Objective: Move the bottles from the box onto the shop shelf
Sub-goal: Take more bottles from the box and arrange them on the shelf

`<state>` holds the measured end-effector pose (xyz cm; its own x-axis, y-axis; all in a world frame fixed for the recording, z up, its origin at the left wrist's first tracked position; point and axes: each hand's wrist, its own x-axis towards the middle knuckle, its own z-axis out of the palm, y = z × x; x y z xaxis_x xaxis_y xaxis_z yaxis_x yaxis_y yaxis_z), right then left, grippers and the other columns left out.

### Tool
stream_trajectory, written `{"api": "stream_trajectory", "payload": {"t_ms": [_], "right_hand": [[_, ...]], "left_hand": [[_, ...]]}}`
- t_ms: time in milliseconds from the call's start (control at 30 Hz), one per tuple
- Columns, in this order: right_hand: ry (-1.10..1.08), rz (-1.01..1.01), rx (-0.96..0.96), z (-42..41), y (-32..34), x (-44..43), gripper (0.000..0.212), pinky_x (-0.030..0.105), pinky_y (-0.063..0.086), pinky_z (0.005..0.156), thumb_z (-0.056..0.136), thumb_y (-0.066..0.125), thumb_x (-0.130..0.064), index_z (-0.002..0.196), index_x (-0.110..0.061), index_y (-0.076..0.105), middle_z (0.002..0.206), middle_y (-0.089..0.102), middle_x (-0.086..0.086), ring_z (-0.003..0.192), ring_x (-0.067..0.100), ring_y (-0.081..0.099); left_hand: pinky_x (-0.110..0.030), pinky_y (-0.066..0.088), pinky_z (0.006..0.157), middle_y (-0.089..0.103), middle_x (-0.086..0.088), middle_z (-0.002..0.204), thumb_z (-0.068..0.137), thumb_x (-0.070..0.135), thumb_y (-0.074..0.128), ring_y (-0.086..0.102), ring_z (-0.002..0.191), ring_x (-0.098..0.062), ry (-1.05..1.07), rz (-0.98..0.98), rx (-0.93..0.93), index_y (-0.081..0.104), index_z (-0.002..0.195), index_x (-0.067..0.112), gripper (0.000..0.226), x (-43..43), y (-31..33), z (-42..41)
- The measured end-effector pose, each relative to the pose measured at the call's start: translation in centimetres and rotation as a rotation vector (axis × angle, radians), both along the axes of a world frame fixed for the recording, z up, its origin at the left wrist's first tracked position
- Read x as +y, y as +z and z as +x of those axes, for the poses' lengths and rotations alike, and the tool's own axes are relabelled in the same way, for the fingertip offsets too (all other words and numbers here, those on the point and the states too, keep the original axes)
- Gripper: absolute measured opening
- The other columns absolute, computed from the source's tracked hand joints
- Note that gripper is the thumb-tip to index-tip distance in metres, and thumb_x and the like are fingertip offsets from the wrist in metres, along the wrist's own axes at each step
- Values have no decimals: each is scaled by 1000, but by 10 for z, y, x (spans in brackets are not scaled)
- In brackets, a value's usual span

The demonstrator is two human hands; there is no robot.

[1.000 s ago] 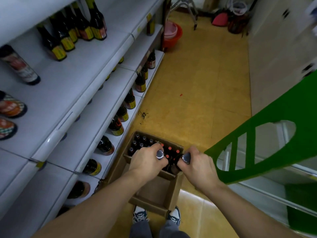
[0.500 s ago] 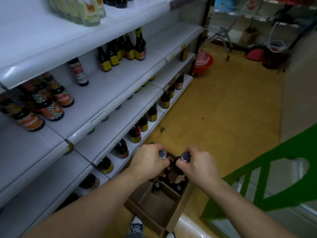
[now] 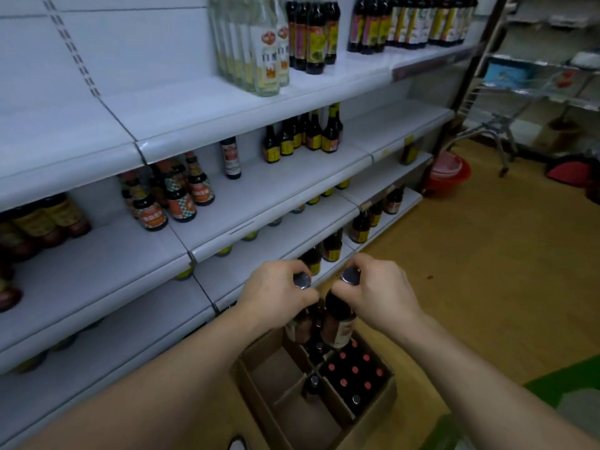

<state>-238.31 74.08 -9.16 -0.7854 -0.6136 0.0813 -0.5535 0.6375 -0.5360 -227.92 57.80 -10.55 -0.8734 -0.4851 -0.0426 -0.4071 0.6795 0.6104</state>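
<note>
- Bottles: two dark ones are in your hands, the left bottle [image 3: 300,328] and the right bottle [image 3: 339,315]. Both are upright, side by side and nearly touching, over the far end of the box [image 3: 373,412]. I cannot tell whether their bases are clear of the rim.
- Left hand [image 3: 276,292]: fingers curled round the neck of the left bottle, just under its silver cap [image 3: 302,280].
- Right hand [image 3: 380,293]: the same curled grip, on the neck of the right bottle.
- Box: brown cardboard with card dividers, on the yellow floor [image 3: 487,287] directly below your hands. The right-hand compartment holds a block of red-capped bottles [image 3: 354,371]. The near compartments show mostly bare card.
- Shop shelf [image 3: 259,203]: white tiers to your left and ahead, partly stocked, with open stretches on the middle tiers.
- Yellow-labelled bottles [image 3: 331,248] stand on a low tier just beyond your hands.
- A red basin [image 3: 451,172] sits on the floor at the far end of the shelving.
</note>
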Motion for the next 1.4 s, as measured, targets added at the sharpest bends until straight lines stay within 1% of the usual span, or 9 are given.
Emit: {"api": "stream_trajectory", "payload": {"t_ms": [200, 400, 533, 767, 967, 1067, 1200, 1267, 1400], "right_hand": [[96, -45, 56, 4, 27, -25, 26, 36, 41, 55, 81, 68, -41, 79, -18, 56, 71, 58, -1, 68, 20, 55], [180, -67, 46, 16, 56, -60, 23, 32, 34, 52, 79, 66, -41, 75, -22, 54, 71, 59, -1, 70, 23, 58], [234, -83, 61, 27, 79, -84, 26, 31, 31, 51, 80, 69, -40, 73, -20, 52, 70, 56, 0, 65, 17, 51], [341, -67, 88, 52, 116, -127, 28, 39, 49, 56, 81, 70, -42, 85, -15, 63, 75, 64, 5, 70, 23, 61], [372, -75, 140, 79, 138, -163, 47, 35, 31, 53, 76, 67, -44, 88, 2, 66, 68, 56, 10, 58, 20, 40], [380, -87, 167, 98, 154, -181, 51, 35, 32, 52, 72, 67, -49, 82, 2, 66, 70, 62, 17, 58, 20, 43], [376, -98, 210, 127, 179, -200, 44, 41, 31, 50, 72, 67, -47, 69, -4, 56, 63, 50, 13, 55, 26, 45], [387, -94, 207, 142, 194, -210, 45, 35, 32, 51, 75, 68, -46, 72, -2, 61, 62, 58, 9, 55, 25, 50], [419, -100, 173, 168, 219, -231, 45, 33, 39, 51, 79, 71, -44, 86, 0, 72, 78, 71, 21, 56, 25, 57]], "left_hand": [[-32, 48, 56, 65, 4, 77, 79, 39, 69, 63, 71, -16, 77, -40, 52, 66, 85, 31, 10, -16, 37, 26], [-39, 59, 68, 68, 7, 78, 73, 44, 66, 64, 75, -11, 206, -57, 96, 67, 81, 33, 14, -40, 67, 50], [-29, 51, 62, 67, 8, 80, 76, 40, 70, 64, 77, -12, 248, -99, 79, 69, 87, 32, 13, -59, 89, 65], [-22, 41, 52, 62, 10, 64, 73, 38, 71, 56, 55, -6, 275, -113, 138, 66, 75, 32, 9, -93, 125, 98], [-26, 39, 49, 56, 7, 56, 75, 33, 72, 44, 42, -7, 280, -94, 178, 72, 84, 22, 14, -120, 153, 136], [-29, 40, 51, 56, 4, 56, 74, 33, 73, 47, 46, -12, 280, -68, 190, 72, 81, 19, 15, -135, 167, 159], [-30, 44, 52, 58, 8, 56, 73, 34, 74, 51, 51, -14, 294, -33, 227, 72, 78, 20, 15, -160, 191, 191], [-27, 45, 51, 58, 8, 53, 73, 34, 74, 51, 49, -12, 299, -50, 249, 72, 77, 19, 16, -172, 206, 207], [-19, 38, 43, 54, 11, 42, 75, 33, 72, 46, 33, -3, 287, -95, 266, 72, 77, 17, 15, -193, 238, 236]]}}
